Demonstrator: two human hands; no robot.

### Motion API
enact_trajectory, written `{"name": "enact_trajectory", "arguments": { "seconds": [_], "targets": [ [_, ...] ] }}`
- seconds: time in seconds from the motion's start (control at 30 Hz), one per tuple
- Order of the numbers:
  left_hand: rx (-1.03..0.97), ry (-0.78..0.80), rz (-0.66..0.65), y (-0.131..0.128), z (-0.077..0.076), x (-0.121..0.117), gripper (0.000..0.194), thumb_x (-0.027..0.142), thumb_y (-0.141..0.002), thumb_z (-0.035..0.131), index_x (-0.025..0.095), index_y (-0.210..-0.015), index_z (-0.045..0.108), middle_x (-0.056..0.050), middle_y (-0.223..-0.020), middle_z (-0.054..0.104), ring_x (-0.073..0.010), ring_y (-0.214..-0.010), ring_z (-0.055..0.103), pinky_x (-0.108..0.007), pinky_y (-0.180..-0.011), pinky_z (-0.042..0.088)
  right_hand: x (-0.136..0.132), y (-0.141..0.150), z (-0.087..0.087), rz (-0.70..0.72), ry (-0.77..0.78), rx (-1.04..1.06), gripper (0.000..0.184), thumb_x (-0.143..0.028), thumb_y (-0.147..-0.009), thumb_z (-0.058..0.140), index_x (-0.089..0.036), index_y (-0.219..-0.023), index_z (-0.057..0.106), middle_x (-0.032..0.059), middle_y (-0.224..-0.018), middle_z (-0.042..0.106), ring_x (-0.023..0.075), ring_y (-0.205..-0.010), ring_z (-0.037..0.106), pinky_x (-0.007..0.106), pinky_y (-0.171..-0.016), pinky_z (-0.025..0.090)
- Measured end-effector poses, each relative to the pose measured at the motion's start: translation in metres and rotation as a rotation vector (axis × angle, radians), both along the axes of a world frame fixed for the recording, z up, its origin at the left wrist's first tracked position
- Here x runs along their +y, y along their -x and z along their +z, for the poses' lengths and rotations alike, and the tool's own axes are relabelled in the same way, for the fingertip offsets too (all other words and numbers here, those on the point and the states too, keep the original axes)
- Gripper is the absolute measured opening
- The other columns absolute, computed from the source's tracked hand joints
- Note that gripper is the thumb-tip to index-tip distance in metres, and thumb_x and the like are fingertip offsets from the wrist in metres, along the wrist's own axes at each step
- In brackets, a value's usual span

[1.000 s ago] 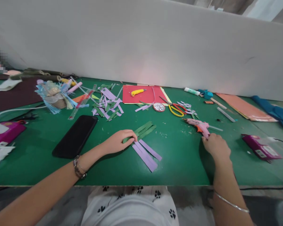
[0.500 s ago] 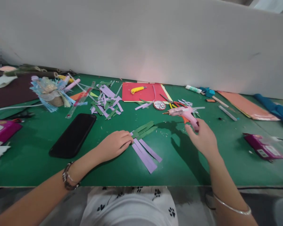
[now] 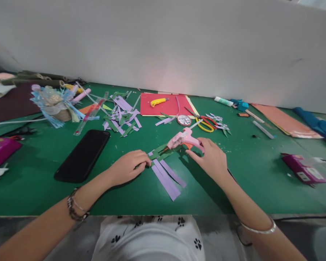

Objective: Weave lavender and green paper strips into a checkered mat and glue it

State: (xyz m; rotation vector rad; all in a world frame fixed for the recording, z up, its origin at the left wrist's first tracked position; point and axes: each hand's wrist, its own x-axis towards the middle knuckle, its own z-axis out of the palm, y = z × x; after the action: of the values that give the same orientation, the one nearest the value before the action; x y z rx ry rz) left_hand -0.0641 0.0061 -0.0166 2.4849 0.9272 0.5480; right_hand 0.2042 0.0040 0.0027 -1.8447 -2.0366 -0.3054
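Observation:
My right hand (image 3: 212,156) is wrapped round the handle of a pink glue gun (image 3: 185,137), a clear glue stick poking from its back. The gun's nozzle points down and left, at or just above the green paper strips (image 3: 163,151); whether it touches is unclear. My left hand (image 3: 130,165) lies low on the table, its fingers closed on the left end of the paper strips. From there, purple strips (image 3: 167,181) fan out toward the front edge, crossing the green ones near my fingertips. That crossing is partly hidden by the fingers.
A black phone (image 3: 83,156) lies left of my left hand. Behind are loose paper strips (image 3: 122,116), a yellow cutter (image 3: 159,102) on red paper (image 3: 146,108), scissors (image 3: 206,127) and a round tin (image 3: 184,120). A purple power strip (image 3: 304,168) sits at right.
My right hand has brought the glue gun left and down, from the right of the strips to over the green ones. My left hand stays on the strips.

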Motion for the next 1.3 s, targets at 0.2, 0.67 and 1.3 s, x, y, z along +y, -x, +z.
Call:
{"name": "enact_trajectory", "arguments": {
  "seconds": [0.2, 0.67, 1.3],
  "targets": [
    [-0.024, -0.029, -0.017, -0.0010, 0.0000, -0.0004, 0.024, 0.019, -0.085, 0.033, 0.017, -0.078, 0.055, -0.004, -0.078, 0.060, -0.0162, -0.078, 0.052, -0.026, -0.071, 0.040, 0.0003, 0.0040, -0.0040, 0.042, -0.007, -0.064, 0.037, -0.052, -0.076, 0.048, -0.018, -0.089, 0.056, 0.0060, -0.083, 0.062, 0.0173, -0.070, 0.056, 0.023, -0.050, 0.032],
    [-0.070, -0.052, -0.002, -0.0008, -0.0012, 0.0013, 0.022, 0.019, -0.082, 0.038, 0.018, -0.068, 0.055, -0.003, -0.073, 0.060, -0.0151, -0.074, 0.053, -0.028, -0.073, 0.039, -0.0002, 0.0044, -0.0074, 0.072, -0.022, -0.143, 0.038, -0.051, -0.081, 0.041, -0.017, -0.093, 0.055, 0.0061, -0.077, 0.059, 0.0176, -0.068, 0.054, 0.023, -0.048, 0.029],
    [-0.068, -0.030, 0.001, -0.0008, 0.0002, 0.0017, 0.023, 0.020, -0.082, 0.038, 0.018, -0.067, 0.056, -0.003, -0.072, 0.062, -0.0150, -0.073, 0.055, -0.028, -0.072, 0.041, 0.0010, 0.0011, -0.0022, 0.010, 0.000, -0.203, 0.033, -0.044, -0.085, 0.036, -0.018, -0.092, 0.055, 0.0068, -0.077, 0.057, 0.0176, -0.069, 0.051, 0.023, -0.048, 0.024]
  ]
}}
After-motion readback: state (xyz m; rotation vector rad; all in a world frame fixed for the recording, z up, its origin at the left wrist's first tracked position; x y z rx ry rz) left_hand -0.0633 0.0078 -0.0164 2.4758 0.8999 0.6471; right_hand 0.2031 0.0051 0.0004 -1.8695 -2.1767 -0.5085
